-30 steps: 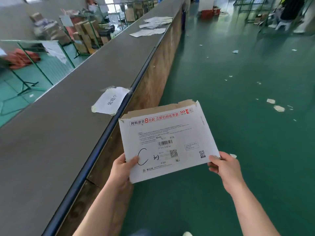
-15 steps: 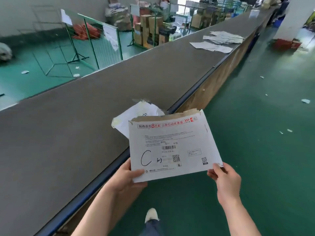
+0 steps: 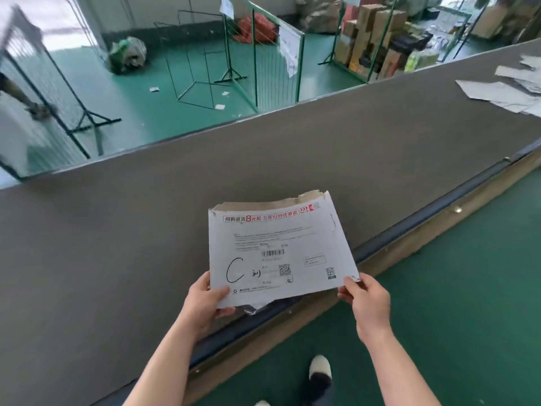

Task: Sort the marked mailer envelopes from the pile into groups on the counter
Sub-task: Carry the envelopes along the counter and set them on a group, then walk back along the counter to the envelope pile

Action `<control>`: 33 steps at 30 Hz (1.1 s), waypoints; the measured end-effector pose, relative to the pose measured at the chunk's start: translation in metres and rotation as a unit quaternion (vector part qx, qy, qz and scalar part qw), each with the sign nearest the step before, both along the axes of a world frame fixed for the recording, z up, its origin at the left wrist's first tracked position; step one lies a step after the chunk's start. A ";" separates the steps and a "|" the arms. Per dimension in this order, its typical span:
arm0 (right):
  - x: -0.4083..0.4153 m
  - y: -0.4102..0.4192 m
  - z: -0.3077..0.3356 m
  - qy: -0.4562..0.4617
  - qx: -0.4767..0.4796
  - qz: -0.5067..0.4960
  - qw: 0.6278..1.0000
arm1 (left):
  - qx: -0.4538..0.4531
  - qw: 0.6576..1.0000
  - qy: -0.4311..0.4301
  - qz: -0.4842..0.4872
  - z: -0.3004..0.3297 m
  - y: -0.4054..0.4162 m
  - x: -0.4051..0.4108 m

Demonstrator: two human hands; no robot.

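Envelope (image 3: 278, 247) now over counter (image 3: 117, 244) | white, torn top, handwritten "C"

- A parcel sorting warehouse: a long grey counter (image 3: 146, 230) on a green floor (image 3: 453, 288).
- Far right, stacked cartons (image 3: 371, 33) behind green wire racks (image 3: 275, 63).
- Mailers (image 3: 503, 92) lie on the counter, right.
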State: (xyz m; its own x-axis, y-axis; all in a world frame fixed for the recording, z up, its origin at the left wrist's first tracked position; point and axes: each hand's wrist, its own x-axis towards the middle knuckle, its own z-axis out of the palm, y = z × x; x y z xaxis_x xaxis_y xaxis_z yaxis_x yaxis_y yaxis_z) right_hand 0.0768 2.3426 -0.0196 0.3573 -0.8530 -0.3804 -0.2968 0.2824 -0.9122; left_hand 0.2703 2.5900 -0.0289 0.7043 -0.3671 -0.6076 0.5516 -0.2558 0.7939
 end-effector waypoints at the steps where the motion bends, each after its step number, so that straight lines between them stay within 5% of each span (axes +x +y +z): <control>1: 0.013 -0.009 -0.003 0.005 -0.002 0.025 1.000 | 0.005 1.000 -0.002 0.026 0.002 -0.001 0.002; 8: 0.111 -0.076 0.006 -0.035 -0.006 0.123 0.992 | -0.008 0.966 -0.106 0.236 0.032 -0.039 0.013; 15: 0.170 -0.100 0.026 -0.078 -0.021 0.127 0.989 | -0.033 0.944 -0.161 0.285 0.035 -0.070 0.035; 19: 0.185 -0.112 0.015 -0.017 -0.020 0.155 0.988 | 0.024 0.967 -0.104 0.231 0.021 -0.073 0.065; 23: 0.169 -0.118 -0.002 0.083 0.015 0.190 0.978 | 0.205 0.959 -0.115 0.158 0.007 -0.081 0.065; 27: 0.132 -0.125 -0.016 0.129 0.033 0.188 0.973 | 0.186 0.969 -0.103 0.129 -0.004 -0.118 0.047; 33: 0.071 -0.174 -0.014 0.126 0.045 0.135 0.982 | 0.053 0.985 -0.135 -0.097 0.009 -0.248 0.015</control>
